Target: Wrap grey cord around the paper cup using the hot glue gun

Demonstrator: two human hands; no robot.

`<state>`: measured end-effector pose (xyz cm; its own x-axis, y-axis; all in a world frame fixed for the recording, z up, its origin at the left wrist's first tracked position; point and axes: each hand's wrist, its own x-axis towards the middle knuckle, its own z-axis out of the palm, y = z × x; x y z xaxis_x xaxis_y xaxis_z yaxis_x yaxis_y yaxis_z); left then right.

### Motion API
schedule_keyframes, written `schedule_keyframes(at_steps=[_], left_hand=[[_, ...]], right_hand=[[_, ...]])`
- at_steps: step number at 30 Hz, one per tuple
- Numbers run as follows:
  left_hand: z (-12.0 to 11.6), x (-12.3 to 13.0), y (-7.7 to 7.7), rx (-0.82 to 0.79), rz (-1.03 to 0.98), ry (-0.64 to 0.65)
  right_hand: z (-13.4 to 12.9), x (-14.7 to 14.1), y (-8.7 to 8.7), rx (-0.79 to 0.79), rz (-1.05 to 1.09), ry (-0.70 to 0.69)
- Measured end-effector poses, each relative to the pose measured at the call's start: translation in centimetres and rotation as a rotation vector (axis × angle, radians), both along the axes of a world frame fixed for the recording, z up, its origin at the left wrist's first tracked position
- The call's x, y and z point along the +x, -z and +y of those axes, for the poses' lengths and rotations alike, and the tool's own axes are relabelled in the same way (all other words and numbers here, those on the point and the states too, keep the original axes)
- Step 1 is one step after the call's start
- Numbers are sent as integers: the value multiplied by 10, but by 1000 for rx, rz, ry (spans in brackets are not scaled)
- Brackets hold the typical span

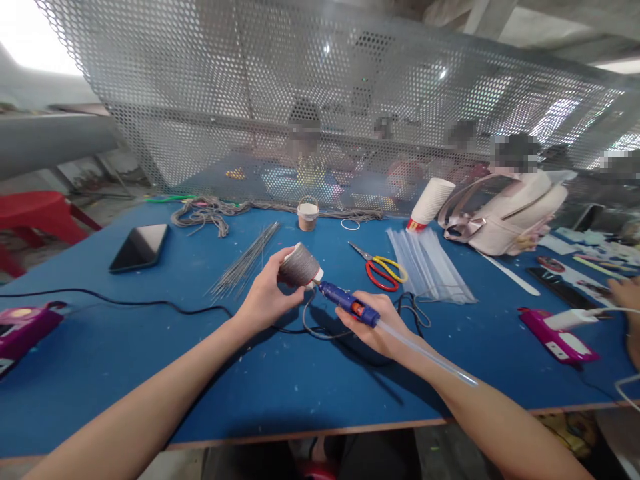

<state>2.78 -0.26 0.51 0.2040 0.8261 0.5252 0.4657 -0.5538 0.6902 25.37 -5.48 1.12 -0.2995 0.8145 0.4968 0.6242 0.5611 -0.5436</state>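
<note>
My left hand [273, 290] is closed around a paper cup [300, 265] wrapped in grey cord, tilted on its side above the table. In my right hand [373, 320] is a blue hot glue gun [350, 303], with a long clear glue stick [430, 353] sticking out of its back. The gun's nozzle is at the white rim of the cup; whether it touches cannot be made out. A loose grey cord [306, 320] trails down from the cup near the nozzle.
Scissors [383, 268], clear glue sticks [430, 267], thin wires [247, 260] and a small handled cup [307, 217] lie beyond my hands. Stacked paper cups [433, 203], a bag [515, 213], a phone [140, 247] and power strips [557, 337] surround them. Another person's hand [625, 293] is at right.
</note>
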Motion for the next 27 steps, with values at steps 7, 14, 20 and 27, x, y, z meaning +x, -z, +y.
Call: schedule_keyframes(at_steps=[7,14,20,27], left_hand=[[0,-2,-3,-24,-24,57],[3,-4,-1,-1,-51,103],[3,-5,-2,-21,-50,105],[4,-8,-2,-21,-33,113]], right_hand=[[-2,0,-10,-59,35,52],[-2,0,-12,-104,61,50],[-2,2,-15,-146,102,49],[0,5,-18,-267,164,58]])
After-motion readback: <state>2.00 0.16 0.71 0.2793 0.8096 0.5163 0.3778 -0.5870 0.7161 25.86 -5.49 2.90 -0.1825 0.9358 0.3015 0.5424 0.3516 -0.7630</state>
